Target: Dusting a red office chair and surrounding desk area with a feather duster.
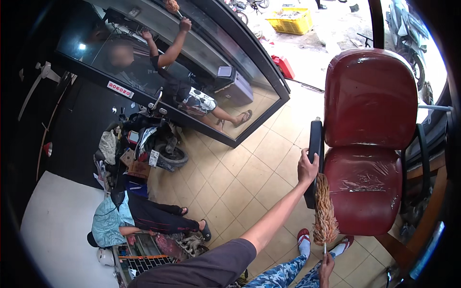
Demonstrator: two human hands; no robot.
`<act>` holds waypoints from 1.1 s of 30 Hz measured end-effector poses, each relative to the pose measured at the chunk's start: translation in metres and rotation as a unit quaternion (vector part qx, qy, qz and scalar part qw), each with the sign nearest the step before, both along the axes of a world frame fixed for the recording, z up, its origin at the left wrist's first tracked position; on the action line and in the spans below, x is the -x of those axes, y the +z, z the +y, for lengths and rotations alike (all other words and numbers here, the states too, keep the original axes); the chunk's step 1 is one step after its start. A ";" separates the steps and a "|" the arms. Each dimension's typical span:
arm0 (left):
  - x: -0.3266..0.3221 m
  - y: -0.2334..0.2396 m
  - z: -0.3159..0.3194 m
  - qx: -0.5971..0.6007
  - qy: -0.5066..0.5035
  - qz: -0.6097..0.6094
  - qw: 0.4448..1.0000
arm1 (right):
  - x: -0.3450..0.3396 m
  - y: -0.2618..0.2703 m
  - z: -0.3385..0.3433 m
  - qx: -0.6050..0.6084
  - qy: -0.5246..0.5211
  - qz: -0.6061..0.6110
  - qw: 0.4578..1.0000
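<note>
A dark red swivel-type office chair (pixel 363 183) with thin, wrinkled plastic film over its seat and backrest stands in front of me. My left hand (pixel 309 167) grips its black armrest (pixel 316 138) from above. In my right hand (pixel 326 266), low in the picture, is the pale handle of a duster (pixel 325 216). The duster's fluffy brown and orange head points up along the chair's near side, between the armrest and the seat. Its tip ends just below my left hand.
Left of me a glass door (pixel 216 90) stands ajar; behind it a person (pixel 171 50) holds up another duster. A second person (pixel 111 219) bends over a display case (pixel 126 255). A motorcycle (pixel 162 147) is parked by the wall. A yellow crate (pixel 290 21) sits outside.
</note>
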State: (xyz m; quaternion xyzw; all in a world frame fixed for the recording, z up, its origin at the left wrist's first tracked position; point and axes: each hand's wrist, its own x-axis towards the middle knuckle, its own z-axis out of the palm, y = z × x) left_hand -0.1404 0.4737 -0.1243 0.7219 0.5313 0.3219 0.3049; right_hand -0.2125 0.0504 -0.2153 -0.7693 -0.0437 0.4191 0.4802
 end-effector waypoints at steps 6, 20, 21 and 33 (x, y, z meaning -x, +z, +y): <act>0.051 -0.041 0.034 0.162 0.008 -0.125 0.979 | -0.006 0.092 0.062 -0.057 0.013 -0.187 0.981; 0.245 -0.149 -0.135 0.324 -0.235 0.263 0.878 | -0.134 0.154 0.239 0.048 0.198 -0.321 0.925; 0.263 -0.148 -0.127 0.336 -0.236 0.263 0.873 | -0.116 0.156 0.234 0.023 0.213 -0.305 0.928; 0.362 -0.126 -0.247 0.489 0.004 -0.006 0.872 | -0.157 0.121 0.291 0.070 0.186 -0.393 0.898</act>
